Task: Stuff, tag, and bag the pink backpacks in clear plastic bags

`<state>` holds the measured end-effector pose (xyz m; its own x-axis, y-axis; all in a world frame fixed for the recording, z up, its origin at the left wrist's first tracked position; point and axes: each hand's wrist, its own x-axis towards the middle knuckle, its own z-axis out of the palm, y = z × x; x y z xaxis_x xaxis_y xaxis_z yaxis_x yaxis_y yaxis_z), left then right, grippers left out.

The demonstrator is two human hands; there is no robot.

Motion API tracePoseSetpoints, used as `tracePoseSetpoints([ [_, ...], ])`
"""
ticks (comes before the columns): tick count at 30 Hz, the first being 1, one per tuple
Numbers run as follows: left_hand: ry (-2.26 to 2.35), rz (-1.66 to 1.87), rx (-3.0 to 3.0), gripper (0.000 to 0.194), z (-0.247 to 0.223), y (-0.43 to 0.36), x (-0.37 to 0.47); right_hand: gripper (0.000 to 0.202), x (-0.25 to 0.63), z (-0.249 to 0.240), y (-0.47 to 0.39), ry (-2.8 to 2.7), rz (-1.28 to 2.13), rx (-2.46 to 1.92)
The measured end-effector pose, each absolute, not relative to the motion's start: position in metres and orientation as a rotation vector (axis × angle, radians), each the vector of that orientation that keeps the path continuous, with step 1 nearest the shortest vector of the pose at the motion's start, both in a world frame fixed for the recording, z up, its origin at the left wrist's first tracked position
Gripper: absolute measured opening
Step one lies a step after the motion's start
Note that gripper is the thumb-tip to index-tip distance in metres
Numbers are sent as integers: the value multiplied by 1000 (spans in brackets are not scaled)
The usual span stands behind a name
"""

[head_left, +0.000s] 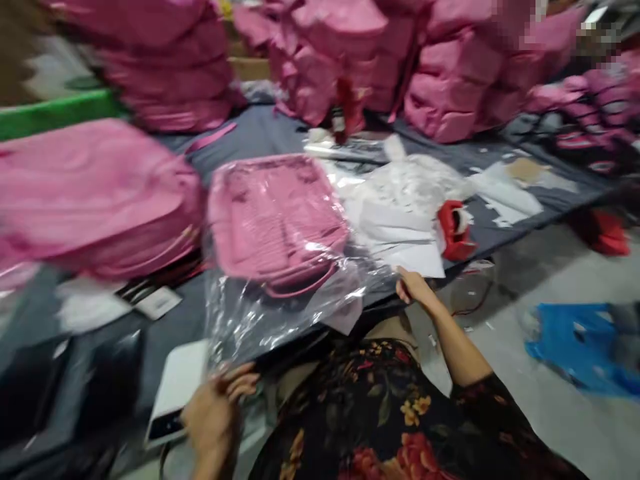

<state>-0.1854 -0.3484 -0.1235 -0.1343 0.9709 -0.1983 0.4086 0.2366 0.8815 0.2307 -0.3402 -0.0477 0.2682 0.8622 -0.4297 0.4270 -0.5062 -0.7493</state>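
Note:
A pink backpack (280, 220) lies inside a clear plastic bag (250, 320) on the dark cloth of the table (250, 133). My left hand (220, 407), blurred, is closed on the near left corner of the bag, beside a white device (180, 383). At the bag's right corner, my right hand (413, 288) pinches the plastic near the table's front edge. The bag's loose, open-looking end stretches between both hands, toward my body.
A larger pink bag (95, 193) lies at the left; stacked pink bags (340, 53) line the back. White papers (400, 233) and a red tape dispenser (454, 230) sit right of the backpack. Blue plastic (575, 340) is on the floor.

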Motion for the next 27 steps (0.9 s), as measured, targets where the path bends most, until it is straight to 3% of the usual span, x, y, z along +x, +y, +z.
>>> tracePoseSetpoints([
  [2,1602,920,1015,53,-103,-384,-182,77,218,-61,-350,-1068,1490,-1801],
  [4,1399,850,946,54,-86,-388,-154,72,198,-61,-350,-1142,1570,-1606],
  [6,1269,779,1196,52,-79,-369,-119,60,178,-53,-338,-1328,1349,-1577],
  [9,1290,890,1741,48,-87,-333,-79,50,162,-38,-310,-1571,641,-1685],
  [12,1358,918,1862,48,-100,-309,-61,41,165,-31,-294,-1703,224,-1625],
  [17,987,721,1819,42,-96,-302,-49,20,176,-35,-296,-1828,389,-1537],
  [20,616,645,2081,35,-90,-299,-43,30,172,-36,-294,-1793,375,-1755],
  [24,814,785,2235,44,-99,-279,-36,44,164,-40,-293,-1885,250,-1979],
  [27,883,752,2359,47,-110,-261,-28,21,165,-47,-302,-1968,255,-2052],
])
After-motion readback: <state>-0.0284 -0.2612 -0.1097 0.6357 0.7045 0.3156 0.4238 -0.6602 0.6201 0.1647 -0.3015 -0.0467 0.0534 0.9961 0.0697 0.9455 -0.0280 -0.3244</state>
